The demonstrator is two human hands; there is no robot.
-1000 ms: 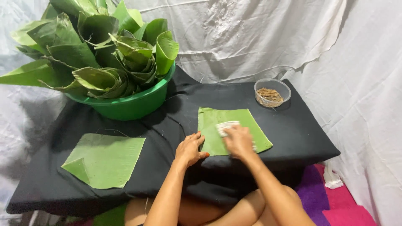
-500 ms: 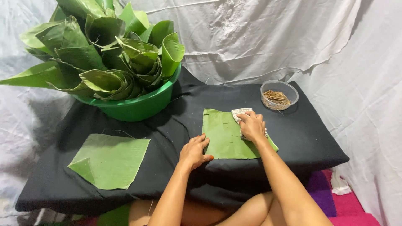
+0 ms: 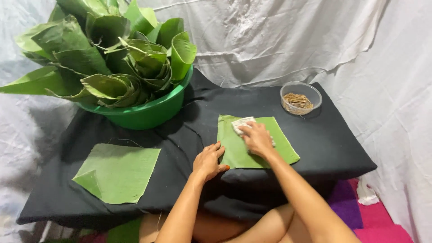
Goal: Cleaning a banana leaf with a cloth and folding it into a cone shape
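- Worktop (image 3: 315, 148) under black cloth carries everything we see; we place each thing against the green basin (image 3: 148, 112) that stands at its far left.
- In front of that basin and to its right lies a cut banana leaf sheet (image 3: 283, 146), flat on the black cloth, its near edge close to the worktop's front edge.
- Our right hand (image 3: 257, 138) presses a white cloth (image 3: 242, 123) onto the far part of this sheet; the fingers lie over the cloth, curled down on it, and a corner of the cloth shows past the fingertips.
- Our left hand (image 3: 208, 161) lies flat and loose on the black cloth, gripping nothing, its fingertips touching the left edge of the same sheet.
- A second leaf sheet (image 3: 119, 173) lies directly in front of the basin, well apart from both hands, one near corner folded over.
- The basin itself is heaped with rolled and folded banana leaves (image 3: 108, 58) that rise above its rim.
- Far to the basin's right, near the worktop's back corner, stands a small clear bowl (image 3: 300, 96) with thin brown sticks in it; we cannot tell what they are.
- White sheeting (image 3: 279, 40) hangs behind the basin and down the right side.
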